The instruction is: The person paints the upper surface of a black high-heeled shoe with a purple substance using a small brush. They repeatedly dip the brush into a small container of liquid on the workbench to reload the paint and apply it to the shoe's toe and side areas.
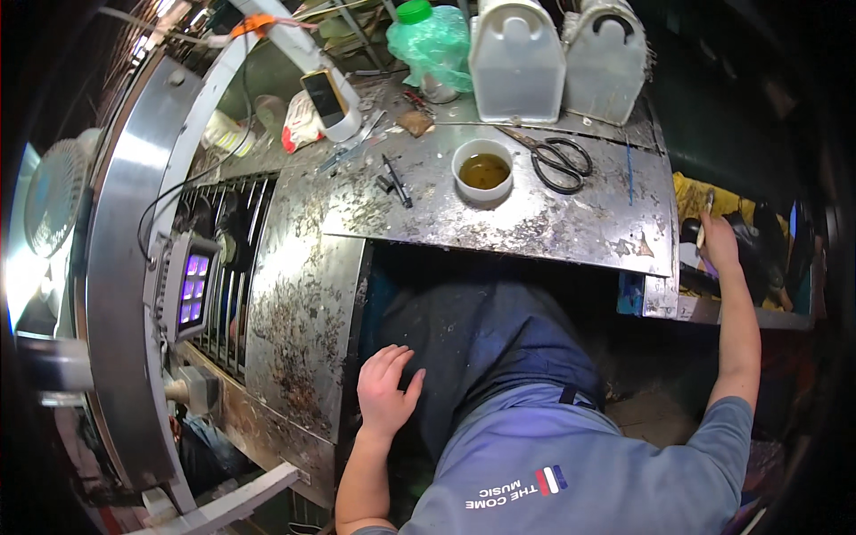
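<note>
here's the right hand (719,242), far right of the frame, fingers closed around a slim pale tool (710,201) that points up over a yellow-lined tray (786,318). dark items (753,245) lie in that tray, just beside the hand; their exact kind is hard to tell. and the left hand (385,390), lower centre, is empty, fingers loosely together, thumb spread away, just above the person's dark lap (526,330).

moving out, centre top, it's the metal table (571,234): a white bowl (484,195) of brownish liquid, black-handled scissors (560,168) just to its right, a black pen (397,181) to its left. further up, a phone (324,98) leans upright, and two translucent containers (517,71) stand upper right of centre. over at left, a lamp (193,287) glows purple.
</note>
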